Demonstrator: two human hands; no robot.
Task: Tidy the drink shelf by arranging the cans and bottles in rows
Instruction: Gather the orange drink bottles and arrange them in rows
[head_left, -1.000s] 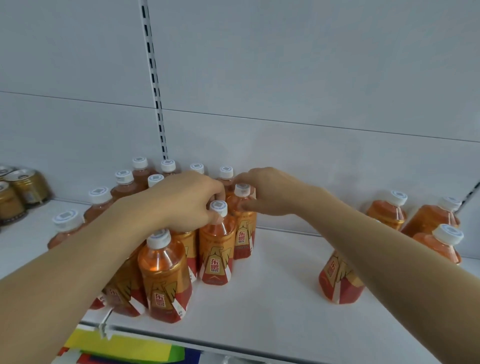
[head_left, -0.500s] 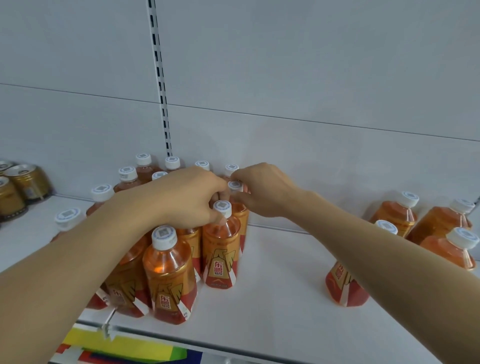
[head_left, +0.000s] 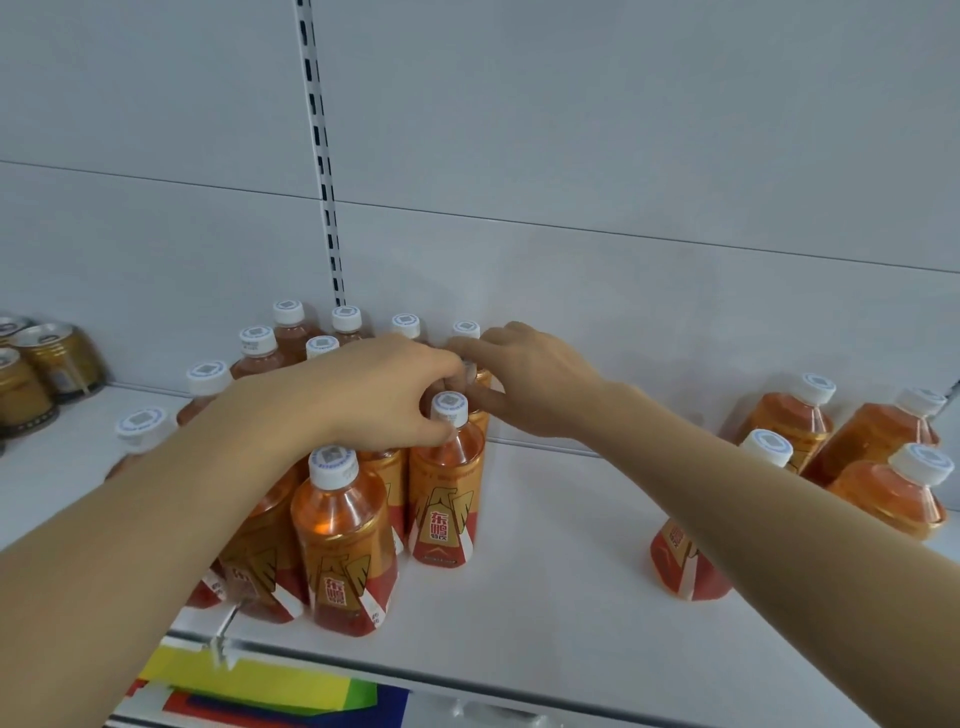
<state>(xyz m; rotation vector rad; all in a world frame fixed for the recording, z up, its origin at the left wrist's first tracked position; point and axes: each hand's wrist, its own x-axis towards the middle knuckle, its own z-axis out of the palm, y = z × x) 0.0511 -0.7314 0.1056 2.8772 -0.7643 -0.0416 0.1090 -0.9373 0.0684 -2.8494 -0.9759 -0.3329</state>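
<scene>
The red label of the upright bottle (head_left: 447, 499) read 东鹏 over 特饮, the same 东鹏 stood on the front bottle (head_left: 340, 551), and the cap prints were too small to read.

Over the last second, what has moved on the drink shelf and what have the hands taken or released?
The right hand slid a bottle back and left, so it now stands behind the front bottle that the left hand pinches at the neck. Both hands kept their holds; nothing was let go. The four loose bottles on the right, the cans and the packed rows stayed put.
</scene>
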